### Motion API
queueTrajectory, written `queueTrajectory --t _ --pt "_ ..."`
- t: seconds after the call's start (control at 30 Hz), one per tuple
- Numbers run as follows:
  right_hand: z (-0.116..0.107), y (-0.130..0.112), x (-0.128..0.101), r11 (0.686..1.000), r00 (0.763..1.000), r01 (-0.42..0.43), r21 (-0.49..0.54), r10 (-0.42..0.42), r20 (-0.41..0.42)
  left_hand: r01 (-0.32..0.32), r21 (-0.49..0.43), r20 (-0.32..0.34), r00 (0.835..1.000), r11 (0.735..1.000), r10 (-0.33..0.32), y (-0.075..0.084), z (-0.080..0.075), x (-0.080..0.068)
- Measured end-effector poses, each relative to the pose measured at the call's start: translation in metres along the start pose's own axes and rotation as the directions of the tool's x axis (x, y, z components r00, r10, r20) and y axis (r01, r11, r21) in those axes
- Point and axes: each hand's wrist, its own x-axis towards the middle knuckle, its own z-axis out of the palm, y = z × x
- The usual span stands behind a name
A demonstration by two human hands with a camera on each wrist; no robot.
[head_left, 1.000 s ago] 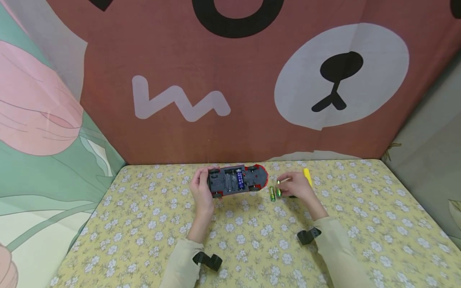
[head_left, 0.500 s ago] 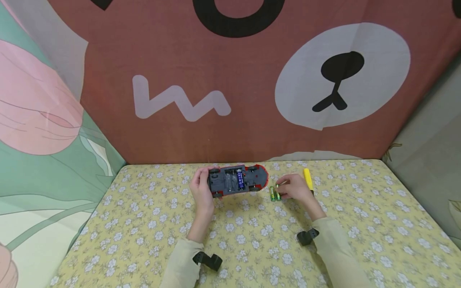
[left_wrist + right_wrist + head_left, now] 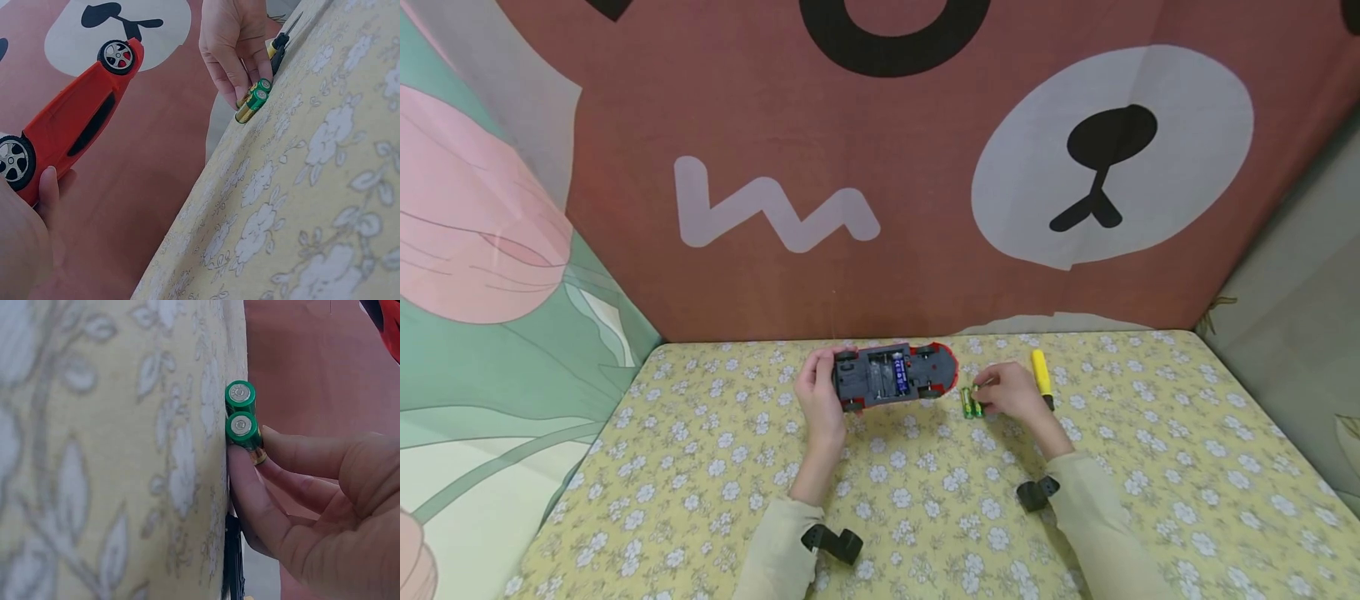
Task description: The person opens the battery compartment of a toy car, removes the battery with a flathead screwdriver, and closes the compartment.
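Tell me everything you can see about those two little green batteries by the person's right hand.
The two green batteries are small cylinders with gold bands at one end and silvery metal end caps. They lie side by side, touching, flat on the flowered yellow cloth, just right of the upturned toy car. The right hand has its fingertips on the nearer battery, seemingly pinching it; the other lies free against it.

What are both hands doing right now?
Left hand: grips the end of the upside-down red toy car.
Right hand: pinches one of two green batteries lying on the tablecloth.
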Motion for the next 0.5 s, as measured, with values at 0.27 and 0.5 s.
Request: queueTrajectory --t 0.27,0.5 --pt "0.0011 -0.0011 0.0003 0.999 1.000 -0.027 -0.029 0.027 -0.008 0.000 -0.004 -0.001 1.000 1.000 0.000 -0.0007 -0.0005 0.0002" --pt "0.0015 -0.0010 0.0001 0.999 0.999 -0.035 -0.029 0.035 -0.010 -0.001 0.002 0.000 1.000 1.000 0.001 -0.0004 -0.0001 0.0001"
